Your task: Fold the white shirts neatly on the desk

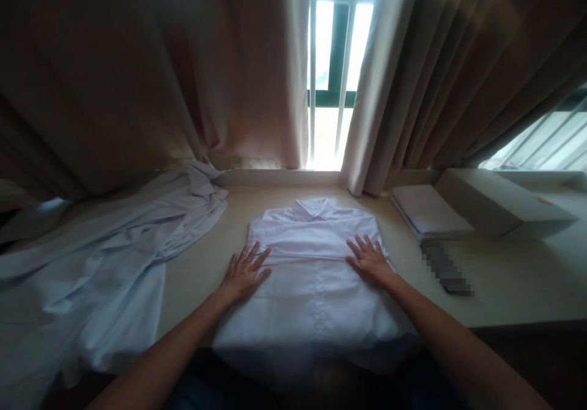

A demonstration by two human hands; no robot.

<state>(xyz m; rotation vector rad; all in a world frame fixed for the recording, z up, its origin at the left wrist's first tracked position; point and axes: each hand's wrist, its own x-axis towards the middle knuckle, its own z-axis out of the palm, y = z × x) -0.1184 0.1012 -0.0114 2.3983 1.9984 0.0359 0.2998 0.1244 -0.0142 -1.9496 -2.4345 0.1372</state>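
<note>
Head view. Both hands lie flat, palms down, on a white shirt (312, 275) spread on a pale table (504, 275). Left hand (244, 272): fingers splayed wide, gripping nothing, pressing the shirt's left edge where the sleeve looks tucked under. Right hand (369, 260): same posture, open and flat, holding nothing, on the opposite edge. The two sit level with each other, one on each side of the button line, probably so the cloth stays taut and even between them.

Shirt lies front up, collar (314, 207) beyond the fingertips toward the window, hem hanging off the table's near edge below the wrists. A crosswise crease runs from one hand to the other; flat palms there would pin it.

Out past the left hand, well apart: a loose, rumpled pile of light blue cloth (101, 269), unsmoothed, draping off the table.

Out past the right hand, near but not touching: a dark flat object (446, 269), blurred, cannot identify. Beyond it a stack of pale flat items (428, 212), then a long white box (499, 201) against the sill.

Ahead of both hands: brown curtains (137, 73), parted over a bright barred window (332, 61); backlight leaves the hands dim.
</note>
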